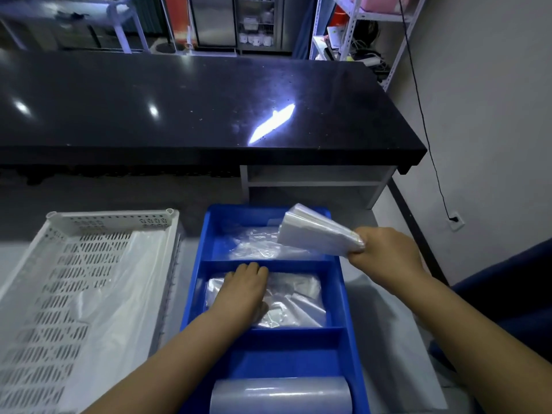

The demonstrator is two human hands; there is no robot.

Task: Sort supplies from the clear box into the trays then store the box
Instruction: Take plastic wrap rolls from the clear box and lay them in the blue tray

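A blue divided tray (195,282) lies in front of me with three compartments. My left hand (242,289) rests palm down on a pile of clear plastic bags (295,303) in the middle compartment. My right hand (385,255) grips a stack of clear bags (313,231) and holds it above the tray's far right corner. More crumpled clear plastic (257,243) fills the far compartment. A roll of clear film (280,395) sits in the near compartment. No clear box is in view.
A white perforated tray (89,222) with a clear plastic sheet (119,294) in it stands to the left. A long black countertop (209,109) runs behind, with a white shelf unit (316,183) under it. A black cable (424,121) hangs down the right wall.
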